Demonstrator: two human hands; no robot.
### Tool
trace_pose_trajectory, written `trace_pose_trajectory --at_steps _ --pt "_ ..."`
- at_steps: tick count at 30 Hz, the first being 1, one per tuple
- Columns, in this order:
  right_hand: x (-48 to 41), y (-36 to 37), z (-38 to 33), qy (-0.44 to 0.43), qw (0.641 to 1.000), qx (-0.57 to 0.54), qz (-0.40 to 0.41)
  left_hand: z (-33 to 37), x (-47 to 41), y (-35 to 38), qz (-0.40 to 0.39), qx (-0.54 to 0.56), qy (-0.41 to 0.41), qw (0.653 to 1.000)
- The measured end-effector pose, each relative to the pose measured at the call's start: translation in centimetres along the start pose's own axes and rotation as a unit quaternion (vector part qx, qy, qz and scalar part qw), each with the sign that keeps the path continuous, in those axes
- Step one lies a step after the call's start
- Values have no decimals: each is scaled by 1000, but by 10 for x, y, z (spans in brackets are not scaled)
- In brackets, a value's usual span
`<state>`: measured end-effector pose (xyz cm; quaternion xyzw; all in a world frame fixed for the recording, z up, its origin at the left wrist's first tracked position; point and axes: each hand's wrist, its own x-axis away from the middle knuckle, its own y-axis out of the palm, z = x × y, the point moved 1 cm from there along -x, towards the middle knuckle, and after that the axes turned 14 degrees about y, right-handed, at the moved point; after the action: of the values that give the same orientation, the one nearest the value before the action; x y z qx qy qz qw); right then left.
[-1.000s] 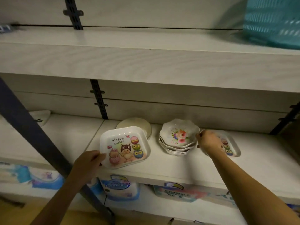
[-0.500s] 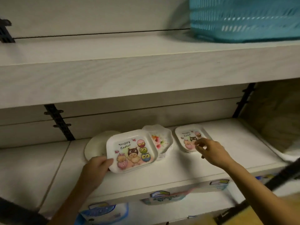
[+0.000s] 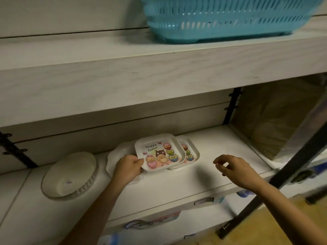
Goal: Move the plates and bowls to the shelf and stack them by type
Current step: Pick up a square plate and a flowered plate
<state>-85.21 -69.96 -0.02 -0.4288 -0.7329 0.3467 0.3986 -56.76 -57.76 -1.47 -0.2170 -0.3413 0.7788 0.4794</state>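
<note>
My left hand [image 3: 128, 167] grips the near-left corner of a square Easter plate [image 3: 158, 152] printed with chicks and owls. It is held tilted just above a matching square plate [image 3: 192, 152] that lies on the white shelf [image 3: 221, 145], and covers most of it. Behind my left hand sits a stack of white scalloped bowls [image 3: 113, 156], largely hidden. A round cream plate [image 3: 69, 174] with a beaded rim rests further left. My right hand [image 3: 231, 169] hovers to the right of the square plates, fingers loosely curled and holding nothing.
A teal plastic basket [image 3: 221, 20] stands on the shelf above. Black metal brackets [image 3: 231, 106] run up the back wall, and a dark slanted post [image 3: 283, 172] crosses at the right. Packaged goods sit on the level below. Bare shelf lies right of the plates.
My left hand has carried the Easter plate rightward, past the scalloped bowls, over the other square plate. My right hand has let go of that plate and drawn back to the right.
</note>
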Motion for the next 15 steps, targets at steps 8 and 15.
trace_pose_trajectory --at_steps 8,15 --pt "-26 -26 37 -27 999 17 -16 35 -35 52 14 -109 -30 994" --pt "-46 -32 43 -60 997 21 -33 51 -47 70 20 -178 -30 983"
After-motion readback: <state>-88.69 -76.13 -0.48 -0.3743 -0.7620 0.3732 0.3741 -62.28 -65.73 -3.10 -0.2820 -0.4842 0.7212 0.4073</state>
